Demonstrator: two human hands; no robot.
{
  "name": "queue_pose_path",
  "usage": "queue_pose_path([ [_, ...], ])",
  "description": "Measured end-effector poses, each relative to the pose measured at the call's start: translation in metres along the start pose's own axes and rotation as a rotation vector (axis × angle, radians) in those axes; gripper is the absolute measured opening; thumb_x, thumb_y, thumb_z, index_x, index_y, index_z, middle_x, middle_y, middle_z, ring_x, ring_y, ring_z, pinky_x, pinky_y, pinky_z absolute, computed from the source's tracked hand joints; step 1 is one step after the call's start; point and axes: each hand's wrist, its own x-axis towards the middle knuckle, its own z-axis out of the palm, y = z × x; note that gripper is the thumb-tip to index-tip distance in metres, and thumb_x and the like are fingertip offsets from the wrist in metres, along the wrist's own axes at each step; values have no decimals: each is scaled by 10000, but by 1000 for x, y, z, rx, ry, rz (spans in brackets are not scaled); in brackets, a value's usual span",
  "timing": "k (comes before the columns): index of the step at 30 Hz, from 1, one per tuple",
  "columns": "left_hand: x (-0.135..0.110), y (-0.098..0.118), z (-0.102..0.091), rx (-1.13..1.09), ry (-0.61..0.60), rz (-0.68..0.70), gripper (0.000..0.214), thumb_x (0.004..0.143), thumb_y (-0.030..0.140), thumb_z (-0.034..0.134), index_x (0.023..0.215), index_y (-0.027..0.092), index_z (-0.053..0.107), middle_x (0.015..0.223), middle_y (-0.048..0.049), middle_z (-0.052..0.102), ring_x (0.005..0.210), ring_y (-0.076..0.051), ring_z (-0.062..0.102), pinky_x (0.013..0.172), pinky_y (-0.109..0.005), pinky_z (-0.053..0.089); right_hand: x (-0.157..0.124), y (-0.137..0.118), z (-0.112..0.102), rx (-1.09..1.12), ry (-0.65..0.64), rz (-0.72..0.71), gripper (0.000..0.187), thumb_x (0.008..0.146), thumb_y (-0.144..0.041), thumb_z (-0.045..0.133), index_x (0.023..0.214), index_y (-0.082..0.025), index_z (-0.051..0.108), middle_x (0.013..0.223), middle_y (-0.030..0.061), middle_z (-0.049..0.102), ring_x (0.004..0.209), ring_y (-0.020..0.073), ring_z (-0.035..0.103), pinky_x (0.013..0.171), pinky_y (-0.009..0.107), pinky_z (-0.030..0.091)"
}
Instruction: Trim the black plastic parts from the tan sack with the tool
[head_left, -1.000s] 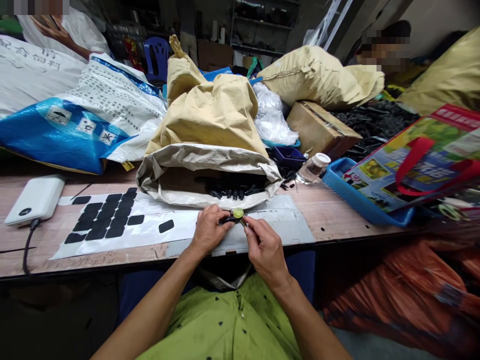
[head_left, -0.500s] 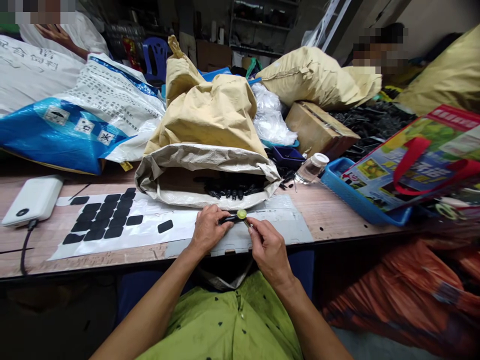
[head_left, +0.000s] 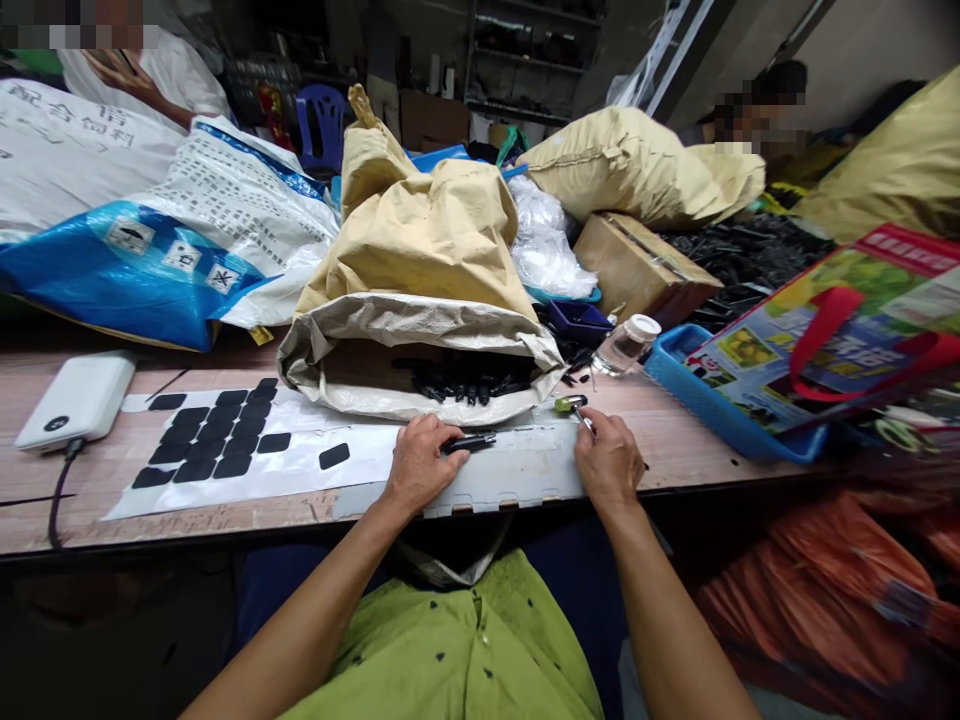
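Observation:
My left hand point(head_left: 417, 462) is closed round a slim black part point(head_left: 471, 441), held just above a grey sheet point(head_left: 517, 470) at the table's near edge. My right hand point(head_left: 609, 460) is off to the right, fingers pinched on a thin metal tool whose tip carries a small green-yellow piece point(head_left: 564, 403). Straight ahead lies an open paper sack point(head_left: 420, 345) on its side, with several black parts point(head_left: 469, 383) showing in its mouth. Left of my hands, a white sheet point(head_left: 247, 455) carries several black pads point(head_left: 214, 440).
A white power bank point(head_left: 76, 398) with a cable lies at far left. A small clear bottle point(head_left: 627, 343), a blue tray point(head_left: 712, 395) under a printed bag point(head_left: 840, 330), a cardboard box point(head_left: 637, 265) and more sacks crowd the back. Other people sit behind.
My right hand has drawn away to the right from the black part, carrying the tool and the green-yellow piece with it. My left hand stays put on the black part.

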Motion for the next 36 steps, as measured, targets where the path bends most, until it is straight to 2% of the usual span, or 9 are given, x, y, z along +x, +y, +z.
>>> queue_pose_path([
  [6, 1, -3, -1, 1, -12, 35, 146, 861, 298, 751, 1001, 258, 736, 922, -31, 647, 984, -258, 578, 878, -390, 425, -3, 0, 14, -142, 101, -90, 307, 931, -184, 564, 1180, -209, 743, 964, 87, 655, 859, 210, 503, 733, 319, 310],
  [9, -12, 4, -10, -122, -47, 129, 154, 948, 309, 652, 1075, 243, 708, 974, -49, 642, 985, -240, 586, 892, -369, 442, -5, 0, 14, -160, 101, -101, 300, 941, -182, 563, 1188, -213, 730, 972, 85, 652, 873, 212, 505, 729, 318, 307],
  [12, -40, 16, -22, -276, -322, 278, 198, 1026, 330, 530, 1146, 252, 667, 1017, -47, 657, 941, -195, 620, 841, -305, 464, -5, -1, 14, -179, 94, -98, 292, 951, -194, 568, 1200, -222, 717, 991, 81, 653, 892, 216, 511, 732, 320, 312],
  [15, -69, 25, -27, -247, -560, 338, 204, 1039, 357, 506, 1146, 267, 654, 993, -28, 684, 890, -186, 638, 786, -290, 458, -5, -1, 13, -195, 91, -99, 291, 952, -195, 570, 1207, -220, 708, 1004, 83, 652, 903, 220, 515, 736, 323, 317],
  [21, -97, 0, 1, -58, -650, 119, 264, 1037, 358, 448, 1197, 290, 647, 1037, -45, 742, 917, -241, 707, 774, -329, 511, -5, -3, 13, -197, 94, -98, 292, 945, -193, 569, 1202, -217, 707, 997, 88, 648, 897, 224, 515, 729, 326, 308],
  [24, -103, -26, 21, 64, -645, -50, 367, 1018, 361, 457, 1346, 306, 613, 1224, -96, 728, 1158, -308, 674, 982, -432, 519, -4, -3, 13, -198, 93, -95, 292, 947, -195, 566, 1203, -217, 705, 998, 87, 644, 895, 222, 512, 727, 323, 301],
  [27, -107, -42, 30, 185, -648, -140, 515, 988, 327, 495, 1502, 292, 501, 1449, -126, 610, 1409, -333, 504, 1200, -515, 349, -4, -2, 14, -203, 86, -89, 289, 953, -203, 569, 1210, -228, 699, 1006, 82, 641, 905, 221, 510, 731, 323, 299],
  [31, -105, -41, 26, 235, -747, -153, 567, 957, 272, 504, 1523, 255, 493, 1496, -128, 574, 1459, -319, 454, 1224, -480, 334, -5, -2, 15, -210, 80, -81, 291, 961, -206, 564, 1222, -227, 693, 1015, 83, 640, 913, 222, 511, 735, 322, 297],
  [36, -97, -24, 16, 296, -902, -193, 416, 919, 247, 513, 1272, 146, 709, 1376, -215, 651, 1288, -377, 616, 1055, -483, 498, -5, -1, 16, -211, 82, -91, 291, 966, -200, 554, 1222, -227, 689, 1018, 82, 643, 920, 226, 518, 739, 322, 304],
])
